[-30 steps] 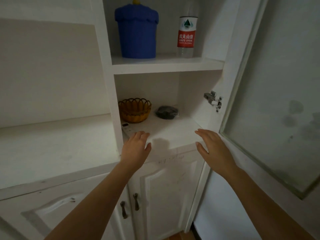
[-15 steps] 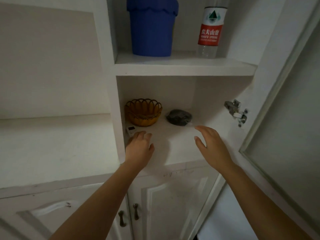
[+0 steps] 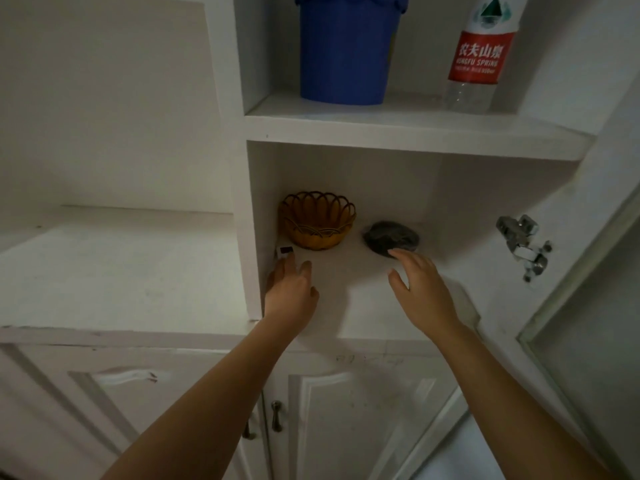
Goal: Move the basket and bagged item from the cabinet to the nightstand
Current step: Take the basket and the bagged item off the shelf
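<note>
A small brown woven basket point(image 3: 317, 220) stands at the back left of the lower cabinet shelf point(image 3: 349, 306). To its right lies a dark bagged item point(image 3: 390, 236). My left hand point(image 3: 291, 289) hovers open over the shelf's left front, fingertips just short of the basket and beside a small white device point(image 3: 284, 251). My right hand point(image 3: 420, 285) is open, its fingertips at the near edge of the bagged item; whether they touch it is unclear. Neither hand holds anything.
The upper shelf carries a blue bucket point(image 3: 344, 50) and a water bottle point(image 3: 476, 60). The cabinet door point(image 3: 588, 306) stands open at the right, with a metal hinge point(image 3: 523, 245). A white counter point(image 3: 121, 271) extends left. Closed doors with handles point(image 3: 276, 415) sit below.
Both hands have reached deeper into the lower shelf, the left toward the basket and the right up to the bagged item. The camera has come closer to the cabinet.
</note>
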A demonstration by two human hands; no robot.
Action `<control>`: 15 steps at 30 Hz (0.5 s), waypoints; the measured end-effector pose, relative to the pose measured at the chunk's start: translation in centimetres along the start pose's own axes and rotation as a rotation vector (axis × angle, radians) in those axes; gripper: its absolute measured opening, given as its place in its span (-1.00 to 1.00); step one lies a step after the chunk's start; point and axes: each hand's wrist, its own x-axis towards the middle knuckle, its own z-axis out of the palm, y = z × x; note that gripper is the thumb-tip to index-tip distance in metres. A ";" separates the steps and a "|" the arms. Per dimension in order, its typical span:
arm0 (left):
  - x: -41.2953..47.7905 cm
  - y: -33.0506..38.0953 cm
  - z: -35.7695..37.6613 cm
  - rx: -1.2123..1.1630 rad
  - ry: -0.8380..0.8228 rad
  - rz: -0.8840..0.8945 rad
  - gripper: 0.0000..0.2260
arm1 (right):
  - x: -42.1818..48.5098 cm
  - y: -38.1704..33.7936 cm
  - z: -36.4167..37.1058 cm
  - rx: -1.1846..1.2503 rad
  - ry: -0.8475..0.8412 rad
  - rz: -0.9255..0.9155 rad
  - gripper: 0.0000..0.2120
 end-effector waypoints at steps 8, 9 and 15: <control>4.8 1.6 -0.2 -0.087 0.079 -0.031 -0.38 | 1.1 2.0 -0.2 0.010 0.036 0.049 -0.63; 5.6 1.8 -0.2 -0.085 0.080 -0.048 -0.35 | 1.2 2.3 -0.3 0.010 0.036 0.056 -0.63; 9.0 1.9 0.7 0.080 0.166 0.089 -0.33 | 1.6 3.9 -0.5 0.009 0.037 0.076 -0.64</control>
